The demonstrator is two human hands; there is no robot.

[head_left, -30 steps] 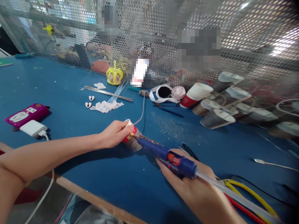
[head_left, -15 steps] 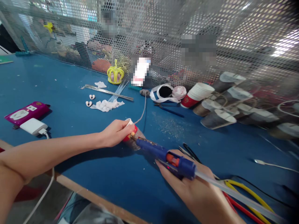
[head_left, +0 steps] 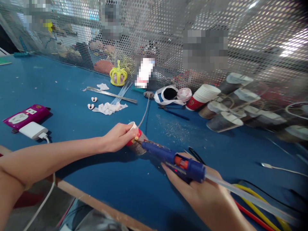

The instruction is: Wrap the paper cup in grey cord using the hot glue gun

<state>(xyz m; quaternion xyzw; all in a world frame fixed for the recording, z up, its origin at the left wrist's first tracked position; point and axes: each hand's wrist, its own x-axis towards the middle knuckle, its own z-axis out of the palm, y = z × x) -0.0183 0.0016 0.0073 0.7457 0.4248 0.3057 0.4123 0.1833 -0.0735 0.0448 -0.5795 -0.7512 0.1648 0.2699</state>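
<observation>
My left hand (head_left: 120,137) is closed around a paper cup (head_left: 139,148), which lies tilted on its side above the blue table. Red and white paper shows near my fingers, and grey-brown cord is wrapped round the cup's other part. A strand of grey cord (head_left: 144,113) runs from the cup back to a small bundle of cord (head_left: 148,94). My right hand (head_left: 194,189) grips a blue hot glue gun (head_left: 173,158) with a long clear glue stick (head_left: 231,184) in its rear. The gun's nozzle is at the cup, beside the cord wrapping; whether it touches is unclear.
Wrapped cups (head_left: 225,122) and stacked paper cups (head_left: 204,96) stand at the back right, near pliers (head_left: 174,113). Yellow-handled pliers or cutters (head_left: 257,202) lie right. A purple pouch (head_left: 26,118) and white charger (head_left: 33,130) sit left. Perforated metal mesh (head_left: 168,38) borders the back.
The glue gun and my right hand have shifted slightly to the right, its nozzle still by the cup. My left hand keeps its hold on the cup, almost unmoved.
</observation>
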